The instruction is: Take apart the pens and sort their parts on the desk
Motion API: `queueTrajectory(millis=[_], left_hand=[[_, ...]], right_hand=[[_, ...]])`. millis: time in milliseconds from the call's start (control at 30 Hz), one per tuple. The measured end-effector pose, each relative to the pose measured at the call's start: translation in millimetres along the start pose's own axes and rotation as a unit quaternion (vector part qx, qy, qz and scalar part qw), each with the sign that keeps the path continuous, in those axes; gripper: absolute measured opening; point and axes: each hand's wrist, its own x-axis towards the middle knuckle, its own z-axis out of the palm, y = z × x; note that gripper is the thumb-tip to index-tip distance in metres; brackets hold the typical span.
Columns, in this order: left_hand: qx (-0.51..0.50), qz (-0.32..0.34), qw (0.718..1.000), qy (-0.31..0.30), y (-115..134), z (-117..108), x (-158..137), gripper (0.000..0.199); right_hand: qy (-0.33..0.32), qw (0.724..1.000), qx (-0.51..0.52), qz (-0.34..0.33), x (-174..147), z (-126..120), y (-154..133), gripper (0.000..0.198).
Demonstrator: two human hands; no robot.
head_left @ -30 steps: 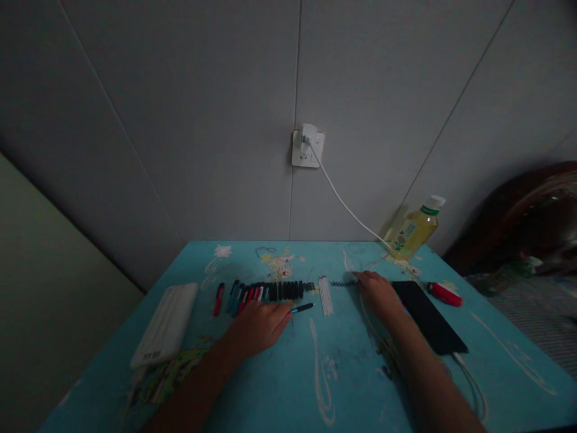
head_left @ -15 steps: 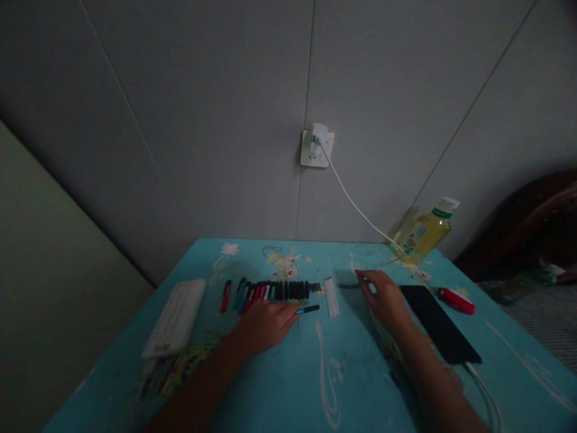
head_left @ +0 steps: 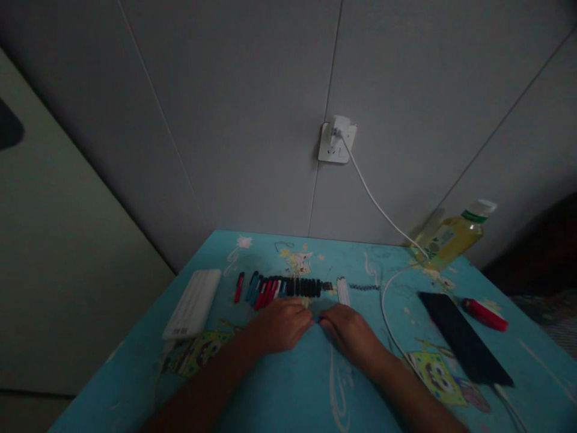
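Note:
My left hand (head_left: 283,325) is closed around a blue pen (head_left: 316,320), most of which the fingers hide. Fingertips of my right hand (head_left: 349,329) pinch the pen's other end, close to the left hand. Just beyond them lies a row of red and blue pen barrels (head_left: 269,291), with a single red pen (head_left: 239,287) at its left. Black pen caps (head_left: 305,287) continue the row, followed by small dark pieces (head_left: 328,286). Thin white refills (head_left: 343,291) lie beyond my right hand, and a line of small springs (head_left: 365,287) stretches to their right.
A white power bank (head_left: 193,304) lies at the left of the blue table (head_left: 288,385). At the right are a black phone (head_left: 464,338) on a cable, a red object (head_left: 485,314) and a tilted bottle of yellow drink (head_left: 455,236). A white cable (head_left: 372,195) hangs from the wall socket (head_left: 333,151).
My right hand has moved left from beside the springs to the pen's end at my left hand. The pen is now mostly hidden. The view has shifted left.

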Motion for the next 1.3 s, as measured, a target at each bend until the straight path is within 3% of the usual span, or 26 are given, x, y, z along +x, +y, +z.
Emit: queueTrajectory(millis=[200, 467, 567, 700, 800, 900, 1100, 1300], left_hand=[[-0.008, -0.014, 1.0, -0.001, -1.7, -2.4, 0.9, 0.02], [0.008, -0.01, 0.999, -0.029, -2.0, 2.0, 0.9, 0.019], [0.013, -0.01, 0.999, -0.031, -2.8, 2.8, 0.3, 0.02], [0.007, -0.015, 0.999, -0.032, -1.9, 1.6, -0.1, 0.02], [0.008, -0.013, 0.999, -0.032, -1.4, 1.1, -0.2, 0.021], [0.005, -0.011, 1.0, -0.024, -1.8, 1.8, -0.4, 0.023], [0.013, -0.013, 1.0, -0.025, -3.1, 4.0, -0.3, 0.021], [0.013, -0.009, 1.0, -0.016, -3.1, 3.9, -0.2, 0.024]], right_hand=[[0.045, 0.998, 0.043, 0.001, -1.3, -5.9, -0.6, 0.025], [0.029, 0.997, 0.062, 0.037, -2.9, -1.2, 1.9, 0.014], [0.03, 0.996, 0.073, 0.038, -3.1, -1.0, -0.5, 0.029], [-0.004, 0.998, 0.054, 0.035, -2.5, -2.2, -1.4, 0.019], [0.003, 0.996, 0.075, 0.048, -2.5, -2.4, -1.6, 0.016], [0.005, 0.995, 0.085, 0.045, -2.5, -1.9, -1.9, 0.026], [0.012, 0.996, 0.076, 0.053, -1.9, 0.6, -0.6, 0.015], [0.01, 0.997, 0.063, 0.038, -1.8, -1.7, -0.7, 0.02]])
